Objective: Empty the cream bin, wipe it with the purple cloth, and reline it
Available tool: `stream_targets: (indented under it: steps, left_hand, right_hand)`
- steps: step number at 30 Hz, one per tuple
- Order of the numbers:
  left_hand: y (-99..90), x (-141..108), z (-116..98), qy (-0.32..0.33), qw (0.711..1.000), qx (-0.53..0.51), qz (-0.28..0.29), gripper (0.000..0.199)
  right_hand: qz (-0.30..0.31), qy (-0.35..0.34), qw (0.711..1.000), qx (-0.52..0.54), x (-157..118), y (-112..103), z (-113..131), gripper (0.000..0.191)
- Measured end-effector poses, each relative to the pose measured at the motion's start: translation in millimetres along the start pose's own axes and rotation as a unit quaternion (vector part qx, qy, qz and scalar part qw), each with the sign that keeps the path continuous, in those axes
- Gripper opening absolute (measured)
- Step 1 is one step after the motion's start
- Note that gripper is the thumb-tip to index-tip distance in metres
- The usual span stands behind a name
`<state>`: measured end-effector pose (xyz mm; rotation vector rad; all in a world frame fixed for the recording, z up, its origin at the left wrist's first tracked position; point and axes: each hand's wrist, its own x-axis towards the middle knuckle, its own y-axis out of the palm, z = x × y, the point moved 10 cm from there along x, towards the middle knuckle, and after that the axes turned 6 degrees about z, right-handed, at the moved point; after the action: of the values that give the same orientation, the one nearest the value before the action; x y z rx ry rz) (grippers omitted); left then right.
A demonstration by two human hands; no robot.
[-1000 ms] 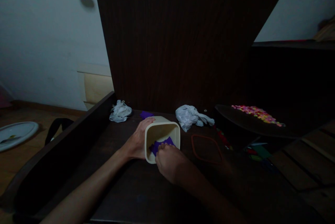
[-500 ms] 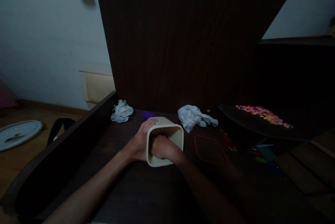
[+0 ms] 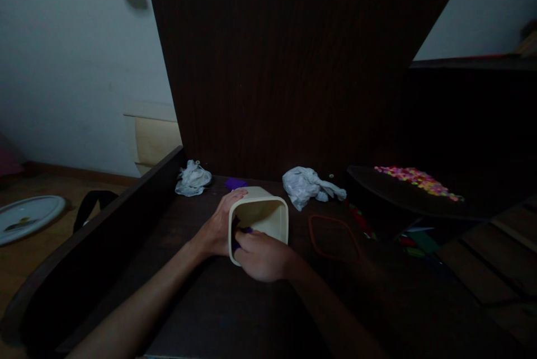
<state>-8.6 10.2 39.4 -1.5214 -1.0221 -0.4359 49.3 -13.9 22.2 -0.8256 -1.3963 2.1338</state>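
Note:
A cream plastic bin lies tilted on its side on the dark desk surface, its mouth facing me. My left hand is wrapped round the bin's left side, with its fingers over the top. At the bin's mouth, my right hand pinches a dark purple cloth against the inside of the left wall. Only bits of the cloth show round the fingers. Just behind the bin lies another purple piece. To the right, a brown rounded-square rim rests flat on the surface.
Two crumpled white plastic bags, one at the back left and one behind the bin, lie near the dark upright panel. Small pink and yellow pieces cover a dark shelf at right. A raised dark edge bounds the left side.
My right hand has drawn back from deep inside the bin to its mouth, and purple cloth now shows at its fingers. My left hand keeps its hold; the view has shifted slightly.

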Motion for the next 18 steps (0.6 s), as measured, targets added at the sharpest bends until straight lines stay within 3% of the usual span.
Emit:
stream_targets:
  steps: [7,10,14,18]
  left_hand:
    - [-0.9,-1,4,-0.018,1.0,-0.016,0.009,0.123]
    - [-1.3,-1,4,-0.016,1.0,-0.021,0.011,0.124]
    - [-1.1,2,2,-0.001,1.0,-0.019,0.012,0.129]
    - [0.2,5,-2,0.006,1.0,-0.007,0.02,0.127]
  right_hand:
    - [-0.04,-0.021,0.994,0.098,-50,4,31,0.062]
    - [-0.021,0.02,0.996,0.088,-63,10,28,0.069]
    - [0.007,0.078,0.996,0.039,-72,11,13,0.067]
    - [0.008,0.058,0.998,-0.016,-60,5,9,0.057]
